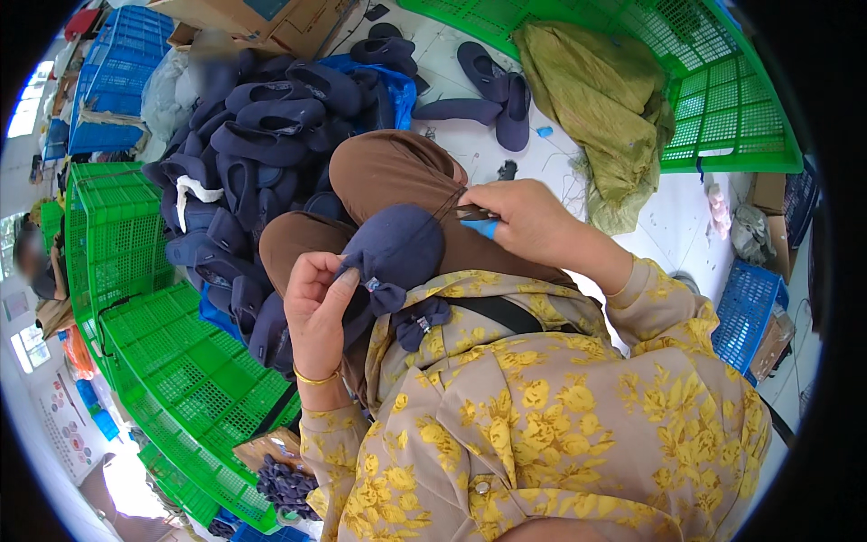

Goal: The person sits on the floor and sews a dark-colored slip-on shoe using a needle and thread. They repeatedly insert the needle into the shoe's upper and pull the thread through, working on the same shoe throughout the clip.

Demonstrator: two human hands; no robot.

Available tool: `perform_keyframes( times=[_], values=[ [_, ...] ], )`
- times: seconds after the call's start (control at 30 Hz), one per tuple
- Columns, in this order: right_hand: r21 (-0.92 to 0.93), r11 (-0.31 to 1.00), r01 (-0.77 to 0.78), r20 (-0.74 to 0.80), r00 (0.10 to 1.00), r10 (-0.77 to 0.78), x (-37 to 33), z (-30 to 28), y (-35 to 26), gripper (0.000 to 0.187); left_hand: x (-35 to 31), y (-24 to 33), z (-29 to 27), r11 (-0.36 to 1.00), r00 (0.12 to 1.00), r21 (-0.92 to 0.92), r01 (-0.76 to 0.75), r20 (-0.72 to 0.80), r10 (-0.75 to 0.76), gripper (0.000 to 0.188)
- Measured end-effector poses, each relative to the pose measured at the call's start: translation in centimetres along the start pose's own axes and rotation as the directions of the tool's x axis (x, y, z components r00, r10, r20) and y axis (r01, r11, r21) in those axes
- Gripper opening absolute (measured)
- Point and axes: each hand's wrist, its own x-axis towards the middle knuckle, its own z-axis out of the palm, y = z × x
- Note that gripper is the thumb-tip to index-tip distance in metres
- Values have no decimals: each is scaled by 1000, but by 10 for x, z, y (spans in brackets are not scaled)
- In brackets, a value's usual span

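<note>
Over my lap my left hand [318, 303] pinches the edge of a navy fabric shoe [397, 242], its rounded toe facing up and to the right. A small navy bow [388, 297] sits by my fingertips. Below it, against my floral top, lies another dark bow [422, 322]. To the right of the shoe, my right hand [519, 217] is closed round small dark thread snips [474, 213]. Something blue shows beneath its fingers, perhaps a finger wrap. A thin dark line, like thread, runs between the shoe and that hand.
A large heap of navy shoes [271, 117] rises at my left, beside green plastic crates [181, 352]. Several loose shoes [513, 113] lie on the white floor ahead. An olive sack [591, 99] hangs over another green crate [731, 113]; a blue crate [748, 312] stands at right.
</note>
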Motion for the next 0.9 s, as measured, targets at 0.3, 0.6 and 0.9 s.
perform_keyframes(
  times=[0.3, 0.6, 0.9],
  values=[
    [758, 653, -11, -166, 964, 209, 32, -14, -24, 9, 0, -8, 2, 1000, 999, 17, -3, -35, 4, 9],
    [999, -29, 39, -38, 999, 30, 72, -11, -57, 13, -1, -13, -11, 982, 999, -190, 19, -43, -27, 12],
    [969, 144, 200, -226, 954, 198, 61, -142, -22, 21, 3, -11, 3, 994, 997, -103, 32, -66, -39, 10]
  ],
)
